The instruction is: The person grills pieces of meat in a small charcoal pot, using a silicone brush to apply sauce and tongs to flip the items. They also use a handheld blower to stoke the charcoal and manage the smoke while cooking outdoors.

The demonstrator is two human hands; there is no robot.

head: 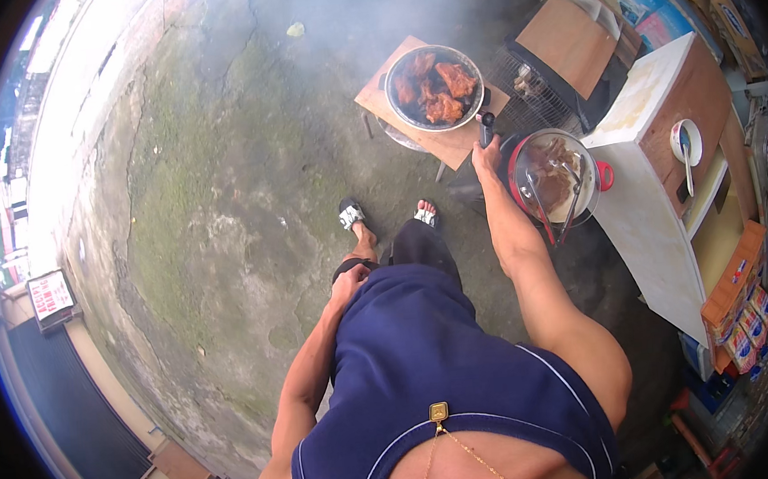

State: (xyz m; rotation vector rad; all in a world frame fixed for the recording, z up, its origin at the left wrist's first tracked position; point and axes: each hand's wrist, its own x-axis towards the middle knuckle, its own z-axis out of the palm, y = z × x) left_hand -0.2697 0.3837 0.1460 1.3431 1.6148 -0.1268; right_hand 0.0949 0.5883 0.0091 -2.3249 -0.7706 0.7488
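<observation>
My right hand [487, 155] grips a small black handheld device with a round end [487, 125], perhaps a blower or fan, beside a round pot [437, 125]. Browned, glazed meat pieces [443, 108] lie in that pot, which stands on a wooden board [374, 98]. Just right of the hand is a red pot [515, 183] of pale meat under a glass lid, with metal tongs [542, 212] lying across it. My left hand [350, 282] rests at my hip by the hem of my blue top; its fingers are curled and partly hidden, so whether it holds cloth is unclear.
Smoke drifts over the concrete ground. A wire grill rack [514, 100] with something on it and a brown board [567, 43] are beyond the pots. At right, a white-sided wooden cabinet [650, 221] bears a white bowl [685, 140] with a utensil. Snack packets [741, 345] hang near it.
</observation>
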